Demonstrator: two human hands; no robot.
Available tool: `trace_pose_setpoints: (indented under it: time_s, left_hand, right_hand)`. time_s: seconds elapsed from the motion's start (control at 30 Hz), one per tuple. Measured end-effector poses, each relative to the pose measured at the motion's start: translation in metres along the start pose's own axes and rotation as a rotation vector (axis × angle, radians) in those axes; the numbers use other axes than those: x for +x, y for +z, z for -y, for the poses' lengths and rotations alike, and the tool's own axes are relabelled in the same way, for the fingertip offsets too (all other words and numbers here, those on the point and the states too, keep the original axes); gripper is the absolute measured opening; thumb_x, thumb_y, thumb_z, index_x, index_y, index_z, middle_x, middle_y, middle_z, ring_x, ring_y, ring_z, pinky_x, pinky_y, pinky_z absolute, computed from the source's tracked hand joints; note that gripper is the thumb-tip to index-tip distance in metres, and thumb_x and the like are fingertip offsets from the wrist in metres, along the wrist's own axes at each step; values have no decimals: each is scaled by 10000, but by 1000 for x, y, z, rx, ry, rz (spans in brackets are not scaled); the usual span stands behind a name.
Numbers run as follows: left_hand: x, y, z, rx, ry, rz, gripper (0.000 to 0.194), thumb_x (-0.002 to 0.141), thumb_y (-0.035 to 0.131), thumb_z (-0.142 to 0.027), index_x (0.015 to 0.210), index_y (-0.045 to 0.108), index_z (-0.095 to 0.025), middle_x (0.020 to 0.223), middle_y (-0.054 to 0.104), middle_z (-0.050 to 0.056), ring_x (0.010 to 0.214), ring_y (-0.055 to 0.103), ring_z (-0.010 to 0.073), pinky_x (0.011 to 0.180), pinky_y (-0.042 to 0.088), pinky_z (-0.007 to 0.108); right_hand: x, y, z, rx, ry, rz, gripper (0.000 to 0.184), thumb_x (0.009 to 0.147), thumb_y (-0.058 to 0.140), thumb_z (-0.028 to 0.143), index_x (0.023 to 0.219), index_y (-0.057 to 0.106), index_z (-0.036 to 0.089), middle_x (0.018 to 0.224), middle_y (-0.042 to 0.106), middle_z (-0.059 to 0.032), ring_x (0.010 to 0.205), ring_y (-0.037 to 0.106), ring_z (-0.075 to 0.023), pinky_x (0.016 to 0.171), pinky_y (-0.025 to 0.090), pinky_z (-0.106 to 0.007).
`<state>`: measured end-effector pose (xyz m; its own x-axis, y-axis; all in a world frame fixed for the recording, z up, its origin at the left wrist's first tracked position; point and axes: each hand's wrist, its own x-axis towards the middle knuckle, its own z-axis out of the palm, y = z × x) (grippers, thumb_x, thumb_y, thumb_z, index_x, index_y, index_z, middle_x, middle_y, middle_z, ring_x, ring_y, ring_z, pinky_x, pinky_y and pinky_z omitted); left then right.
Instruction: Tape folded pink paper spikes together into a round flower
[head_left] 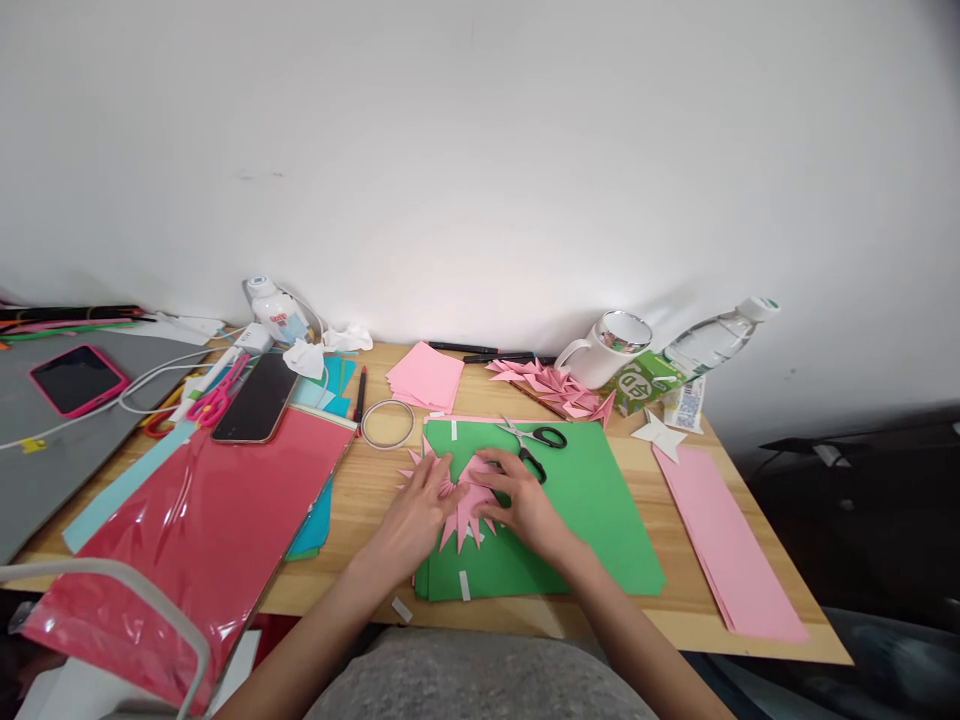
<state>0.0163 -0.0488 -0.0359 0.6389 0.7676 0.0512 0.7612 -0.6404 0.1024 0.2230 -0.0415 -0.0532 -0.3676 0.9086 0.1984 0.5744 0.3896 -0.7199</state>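
Note:
A fan of pointed, folded pink paper pieces [461, 525] lies over the left part of a green paper stack [585, 540]. My left hand [424, 505] is on the fan's left side, fingers curved over it and thumb reaching toward the middle. From the other side my right hand [517, 497] grips the fan's upper right part between bent fingers and thumb. The fingers cover much of the fan's centre. Just beyond my right hand, black-handled scissors [521, 432] lie spread on the green paper. White tape strips [463, 585] stick to the green sheet.
Pink squares [426, 375], a tape roll [388, 424] and a pile of folded pink pieces [555, 385] lie behind. A mug [611, 350] and bottle [712, 340] stand back right. Pink strips [731, 540] lie right; a red paper pack [202, 520] and phone [256, 397] left.

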Motion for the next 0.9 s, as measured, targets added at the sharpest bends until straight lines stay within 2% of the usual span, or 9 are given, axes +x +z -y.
trace_pose_setpoints:
  time_s: [0.07,0.17,0.23,0.33,0.4,0.5,0.6,0.9]
  left_hand:
    - [1,0,0,-1,43,-4,513,807,455,4,1255,568,-220,1434,446,122,1323,396,330,966,446,493]
    - [3,0,-1,-10,145,-11,421,819,487,-56,1206,606,-175,1363,537,107,1284,457,284,1090,294,517]
    - [4,-3,-2,-6,165,-13,391,828,493,-81,1184,623,-176,1327,572,100,1252,495,259,1127,230,505]
    - [6,-8,-4,1,148,-15,409,832,477,-69,1195,620,-192,1321,578,88,1233,515,244,1126,242,502]
    - [6,-11,-5,0,145,-12,403,821,488,-61,1173,635,-192,1309,589,89,1219,528,249,1115,272,504]
    - [6,-13,-6,-3,147,-6,359,792,520,-50,1073,689,-196,1304,594,78,1237,507,293,1074,338,524]
    - [7,-13,-5,-21,151,-14,348,784,528,-43,1021,709,-222,1307,592,59,1287,447,325,1046,366,553]
    - [10,-21,-6,25,184,26,356,811,470,-57,1033,699,-216,1321,580,72,1238,503,275,1072,326,554]
  right_hand:
    - [-2,4,-1,-5,12,-19,373,695,758,173,1061,696,197,1270,547,-145,1186,532,-283,959,473,-449]
    - [-3,5,-1,12,21,-20,373,710,736,173,1079,685,205,1277,538,-134,1207,523,-271,986,459,-440]
    - [-4,4,0,15,23,-38,424,714,731,192,1130,649,213,1282,530,-125,1210,521,-267,997,453,-442]
    - [-7,3,4,-69,17,-140,456,721,731,223,1160,610,207,1268,522,-134,1203,507,-293,970,468,-476]
    - [-11,4,8,-154,14,-197,340,753,704,230,1087,641,210,1199,548,-133,1136,527,-302,915,498,-491]
    - [-16,9,13,-201,18,-224,180,801,654,227,977,677,195,1085,573,-128,1000,560,-274,836,534,-456]
    - [-18,13,15,-184,29,-249,123,820,636,238,914,691,181,1060,570,-128,971,559,-263,810,539,-435]
    - [-18,13,17,-177,39,-270,133,858,591,261,932,685,205,1066,577,-116,973,568,-251,806,539,-419]
